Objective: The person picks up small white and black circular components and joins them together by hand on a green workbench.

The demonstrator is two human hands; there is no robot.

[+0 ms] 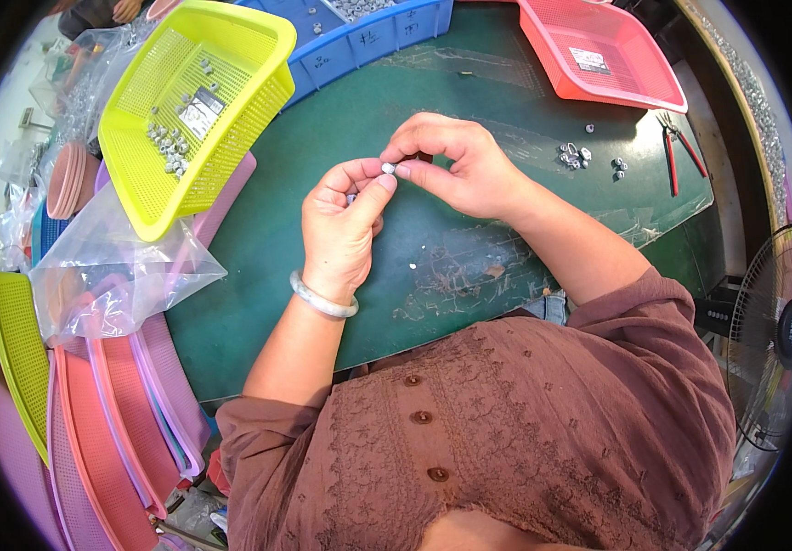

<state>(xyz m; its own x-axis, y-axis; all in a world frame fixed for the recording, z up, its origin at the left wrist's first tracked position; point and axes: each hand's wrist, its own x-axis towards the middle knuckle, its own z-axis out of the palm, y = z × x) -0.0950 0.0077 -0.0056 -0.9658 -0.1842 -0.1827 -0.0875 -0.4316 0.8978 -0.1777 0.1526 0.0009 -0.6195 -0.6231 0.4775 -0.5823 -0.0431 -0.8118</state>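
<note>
A small, rounded, silvery part is pinched between thumb and fingertip of the left hand, above a scuffed, dark green tabletop; the right hand closes its thumb and fingertips on the same piece. A smooth, pale, mottled bangle circles the left wrist. To the left, a lime-green perforated plastic basket tilts, holding similar pieces, with a crinkled clear bag just below. Beyond the hands sit a smooth blue bin and a pink mesh basket. At right, loose metal pieces lie near red-handled pliers.
</note>
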